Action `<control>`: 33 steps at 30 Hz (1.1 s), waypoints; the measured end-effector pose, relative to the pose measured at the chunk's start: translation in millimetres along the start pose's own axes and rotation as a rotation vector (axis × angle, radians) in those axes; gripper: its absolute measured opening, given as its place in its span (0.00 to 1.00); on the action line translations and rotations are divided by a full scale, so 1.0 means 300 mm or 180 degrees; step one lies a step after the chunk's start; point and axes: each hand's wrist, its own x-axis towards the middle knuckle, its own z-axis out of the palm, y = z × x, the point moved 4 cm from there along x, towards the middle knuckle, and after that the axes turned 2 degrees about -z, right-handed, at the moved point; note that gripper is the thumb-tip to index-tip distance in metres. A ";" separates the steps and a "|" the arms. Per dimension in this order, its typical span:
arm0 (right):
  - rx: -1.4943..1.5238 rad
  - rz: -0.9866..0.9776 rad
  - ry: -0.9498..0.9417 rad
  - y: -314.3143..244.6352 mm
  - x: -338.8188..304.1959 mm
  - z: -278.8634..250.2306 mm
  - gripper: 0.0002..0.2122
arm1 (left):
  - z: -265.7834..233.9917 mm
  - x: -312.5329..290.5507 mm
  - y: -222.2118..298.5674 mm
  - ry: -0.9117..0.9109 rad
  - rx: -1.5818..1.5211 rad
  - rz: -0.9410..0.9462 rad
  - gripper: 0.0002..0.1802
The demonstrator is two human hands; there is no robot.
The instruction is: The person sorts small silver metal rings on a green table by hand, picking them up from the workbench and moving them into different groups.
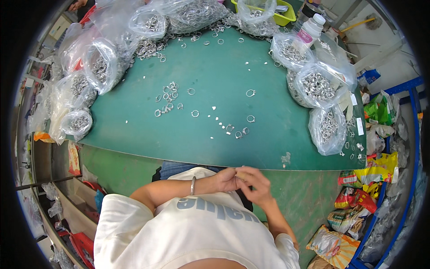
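Just off the front edge of the green table [148,134], my left hand [226,180] and my right hand [256,183] meet with fingers pinched together. Something tiny may be between the fingertips, but it is too small and covered to name. A metal bangle [193,185] circles my left wrist. Beyond my hands lie a few silver rings [238,134] beside small white chips [217,119]. Farther left sits a loose cluster of rings [170,92]. Two single rings, one far [251,93] and one nearer [250,119], lie right of the middle.
Clear plastic bags full of rings line the left [99,67], the back [192,18] and the right [318,85]. A white bottle [311,30] stands among the right-hand bags, near a yellow-green basket [284,17]. A blue rack [414,121] and colourful packages [380,170] flank the table's right side.
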 end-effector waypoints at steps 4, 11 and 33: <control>-0.0662 0.0283 0.0688 0.041 0.169 -0.094 0.08 | 0.064 -0.083 0.050 0.0697 0.1471 -0.0509 0.15; -0.1156 -0.0094 -0.0321 0.110 0.350 -0.041 0.14 | 0.281 -0.299 0.127 0.0091 0.2314 -0.0184 0.19; -0.0517 0.0795 0.0192 0.084 0.425 0.081 0.11 | 0.352 -0.458 0.511 0.2513 0.5769 0.3167 0.06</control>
